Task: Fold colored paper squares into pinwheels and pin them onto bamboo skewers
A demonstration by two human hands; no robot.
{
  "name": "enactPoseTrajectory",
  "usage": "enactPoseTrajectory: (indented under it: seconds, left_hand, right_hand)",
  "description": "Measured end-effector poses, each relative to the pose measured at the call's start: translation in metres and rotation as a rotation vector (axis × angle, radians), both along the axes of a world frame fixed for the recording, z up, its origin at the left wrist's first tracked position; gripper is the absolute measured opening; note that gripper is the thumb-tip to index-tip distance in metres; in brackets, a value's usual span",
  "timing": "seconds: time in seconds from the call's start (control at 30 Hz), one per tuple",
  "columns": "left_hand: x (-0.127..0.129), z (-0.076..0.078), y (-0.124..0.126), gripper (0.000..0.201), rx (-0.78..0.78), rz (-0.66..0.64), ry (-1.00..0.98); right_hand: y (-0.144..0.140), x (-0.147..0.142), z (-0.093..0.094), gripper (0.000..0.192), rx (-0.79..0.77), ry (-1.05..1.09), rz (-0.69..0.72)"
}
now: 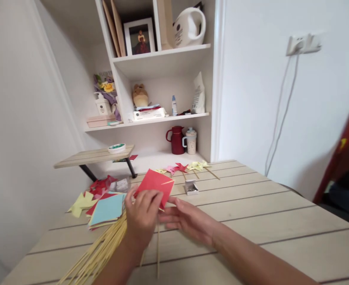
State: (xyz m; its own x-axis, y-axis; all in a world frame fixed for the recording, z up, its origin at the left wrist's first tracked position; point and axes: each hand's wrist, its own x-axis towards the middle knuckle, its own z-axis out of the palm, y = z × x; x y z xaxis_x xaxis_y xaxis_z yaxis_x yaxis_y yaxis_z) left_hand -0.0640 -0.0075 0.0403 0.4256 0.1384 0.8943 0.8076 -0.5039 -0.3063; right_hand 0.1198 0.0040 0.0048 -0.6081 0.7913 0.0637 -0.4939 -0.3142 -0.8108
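A loose bundle of thin bamboo skewers [98, 253] lies fanned on the pale planked wooden tabletop [281, 221] at the near edge. Just above them the left hand [143, 217] pinches the lower edge of a square sheet of red paper [155, 185], held tilted above the tabletop. The right hand [189, 219] lies open beside it, fingers reaching under the sheet. Left of the hands sits a stack of coloured paper squares [107, 209], light blue on top. Behind, finished paper pinwheels [186, 168] and a small white box [191, 187] rest.
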Motion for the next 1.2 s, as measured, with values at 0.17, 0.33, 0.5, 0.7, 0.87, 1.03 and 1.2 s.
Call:
enactPoseTrajectory:
  seconds: [0.17,0.33,0.5,0.7,0.87,1.03,1.2]
  left_hand:
    - [0.044,-0.020,-0.002,0.021,0.033,-0.073,0.059]
    - [0.051,-0.033,-0.001,0.022,-0.017,-0.089,0.052]
    - [0.040,-0.042,0.001,0.031,-0.245,-0.110,-0.351]
    - [0.035,-0.054,0.001,0.039,-0.772,-0.322,-0.989]
    - [0.035,-0.057,-0.001,0.023,-0.529,-0.293,-0.868]
    - [0.032,-0.056,0.003,0.014,-0.394,-0.177,-0.761]
    - [0.030,-0.057,0.004,0.025,-0.386,-0.122,-0.708]
  right_hand:
    - [-0.001,0.001,0.007,0.045,0.000,0.152,-0.087]
    - [0.003,0.006,0.010,0.030,-0.075,0.079,-0.287]
    - [0.011,0.009,0.011,0.027,-0.121,0.058,-0.429]
    - [0.011,0.013,0.014,0.030,-0.124,-0.078,-0.503]
    - [0.010,0.011,0.010,0.033,-0.040,-0.095,-0.538]
    - [0.010,0.010,0.008,0.037,-0.043,-0.117,-0.559]
    - [0.009,0.010,0.006,0.040,-0.004,-0.145,-0.580]
